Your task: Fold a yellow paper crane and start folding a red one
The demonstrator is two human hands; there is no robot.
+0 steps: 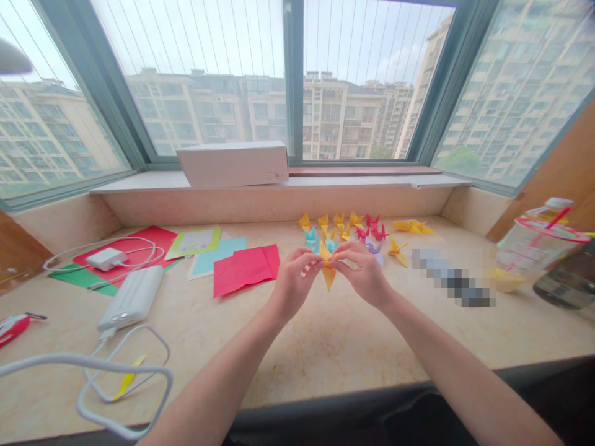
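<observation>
Between my two hands is a yellow folded paper piece (328, 277), pointed at its top and bottom. My left hand (296, 277) pinches its left side, and my right hand (361, 272) pinches the right side. The fingertips of both hands nearly meet at its middle. Just beyond the hands, folded paper cranes stand in loose rows: yellow ones (339, 220), red ones (379, 233), light blue ones (310, 238) and a purple one (373, 246). To the right of my right hand lies a single yellow crane (397, 249).
Red paper sheets (244, 272) lie left of my hands, with a light blue sheet (223, 255) behind. Farther left are a white power bank (131, 297), a charger (107, 259) and looping cables. A lidded plastic cup (534, 248) stands right. A white box (235, 165) rests on the sill.
</observation>
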